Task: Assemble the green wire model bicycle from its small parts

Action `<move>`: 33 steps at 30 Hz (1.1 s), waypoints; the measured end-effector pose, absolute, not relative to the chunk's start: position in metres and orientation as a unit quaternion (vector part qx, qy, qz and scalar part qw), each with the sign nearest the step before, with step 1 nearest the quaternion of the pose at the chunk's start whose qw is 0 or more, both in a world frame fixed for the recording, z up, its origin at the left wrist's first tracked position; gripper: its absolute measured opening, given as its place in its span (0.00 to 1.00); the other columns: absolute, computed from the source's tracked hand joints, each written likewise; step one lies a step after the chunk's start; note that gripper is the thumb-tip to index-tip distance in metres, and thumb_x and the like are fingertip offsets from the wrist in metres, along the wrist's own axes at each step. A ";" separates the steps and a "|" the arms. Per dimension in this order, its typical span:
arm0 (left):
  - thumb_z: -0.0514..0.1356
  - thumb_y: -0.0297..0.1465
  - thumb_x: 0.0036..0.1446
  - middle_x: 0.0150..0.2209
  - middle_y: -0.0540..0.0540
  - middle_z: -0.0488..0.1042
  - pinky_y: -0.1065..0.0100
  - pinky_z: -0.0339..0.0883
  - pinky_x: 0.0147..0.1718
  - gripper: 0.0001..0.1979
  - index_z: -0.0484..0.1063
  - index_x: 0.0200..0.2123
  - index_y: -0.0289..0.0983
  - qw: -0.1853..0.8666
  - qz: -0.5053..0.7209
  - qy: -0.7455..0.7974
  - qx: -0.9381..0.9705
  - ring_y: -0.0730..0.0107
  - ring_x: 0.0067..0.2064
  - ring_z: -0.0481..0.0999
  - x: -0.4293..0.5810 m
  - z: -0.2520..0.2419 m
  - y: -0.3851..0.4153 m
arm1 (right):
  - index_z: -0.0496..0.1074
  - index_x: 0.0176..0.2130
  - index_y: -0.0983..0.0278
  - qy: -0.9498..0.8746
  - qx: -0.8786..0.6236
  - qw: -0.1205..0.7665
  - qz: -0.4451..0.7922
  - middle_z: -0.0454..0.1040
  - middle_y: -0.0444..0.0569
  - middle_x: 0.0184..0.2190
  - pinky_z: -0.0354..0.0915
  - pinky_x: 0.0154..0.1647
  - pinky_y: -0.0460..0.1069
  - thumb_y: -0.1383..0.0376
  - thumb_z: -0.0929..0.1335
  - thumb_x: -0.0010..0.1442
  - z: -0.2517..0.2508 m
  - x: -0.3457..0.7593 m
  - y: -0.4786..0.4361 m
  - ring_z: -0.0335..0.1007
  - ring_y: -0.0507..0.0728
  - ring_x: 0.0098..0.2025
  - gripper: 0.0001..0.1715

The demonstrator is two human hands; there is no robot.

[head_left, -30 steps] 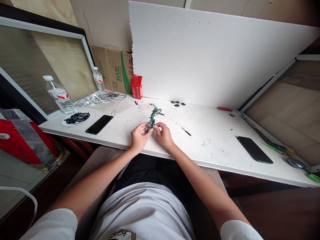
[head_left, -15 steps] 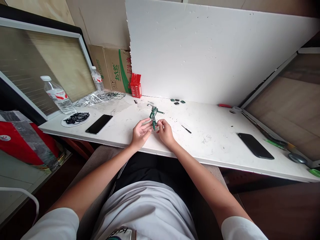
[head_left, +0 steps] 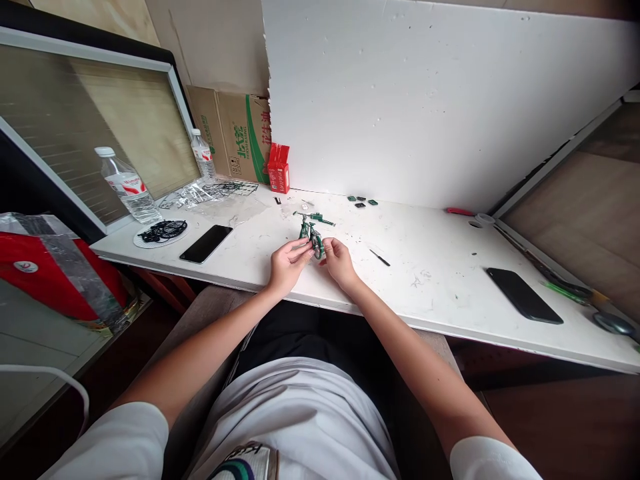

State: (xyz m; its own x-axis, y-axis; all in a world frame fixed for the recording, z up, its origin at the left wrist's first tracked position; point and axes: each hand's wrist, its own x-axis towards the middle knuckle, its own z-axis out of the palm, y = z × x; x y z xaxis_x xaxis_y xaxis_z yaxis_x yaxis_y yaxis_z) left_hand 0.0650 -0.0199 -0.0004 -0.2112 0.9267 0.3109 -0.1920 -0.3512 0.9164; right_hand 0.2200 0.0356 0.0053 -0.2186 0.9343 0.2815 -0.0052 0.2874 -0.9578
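Observation:
A small dark green model bicycle (head_left: 311,233) stands tilted between my hands near the front of the white desk (head_left: 425,260). One wheel faces me, and its handlebar end points away. My left hand (head_left: 289,265) grips it from the left, fingertips by the wheel. On the other side, my right hand (head_left: 341,261) has its thumb and fingers pinched at the wheel's edge. Just behind the bicycle lies a separate green part (head_left: 323,219). To the right rests a thin dark pointed tool (head_left: 380,258).
Several small dark green pieces (head_left: 360,205) lie toward the white board (head_left: 425,100). Leftward are a phone (head_left: 206,243), a plate of black parts (head_left: 163,231) and two water bottles. A red box (head_left: 279,168) stands behind. Another phone (head_left: 524,295) is at right.
The bicycle has been turned in my hands, so its wheel and frame now show more from the side. The whole view has shifted slightly.

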 end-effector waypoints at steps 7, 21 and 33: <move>0.83 0.42 0.43 0.48 0.31 0.87 0.40 0.77 0.63 0.31 0.82 0.48 0.32 0.400 0.699 0.404 0.435 0.43 0.54 0.88 0.065 0.002 -0.019 | 0.74 0.37 0.59 -0.622 -0.360 0.509 0.474 0.75 0.48 0.35 0.74 0.28 0.50 0.28 0.74 0.55 0.011 0.221 0.030 0.71 0.56 0.35 0.39; 0.77 0.41 0.56 0.55 0.33 0.85 0.44 0.77 0.65 0.25 0.84 0.53 0.36 0.361 0.677 0.418 0.487 0.44 0.59 0.85 0.064 -0.005 -0.020 | 0.84 0.40 0.61 -0.641 -0.401 0.522 0.394 0.86 0.54 0.43 0.78 0.46 0.55 0.41 0.80 0.57 0.018 0.222 0.017 0.82 0.63 0.46 0.28; 0.74 0.52 0.57 0.44 0.31 0.88 0.47 0.83 0.51 0.26 0.84 0.41 0.33 0.432 0.624 0.410 0.506 0.47 0.43 0.90 0.066 0.003 -0.023 | 0.79 0.35 0.62 -0.470 -0.361 0.541 0.596 0.86 0.54 0.43 0.80 0.50 0.55 0.41 0.83 0.49 0.023 0.230 0.031 0.82 0.58 0.41 0.31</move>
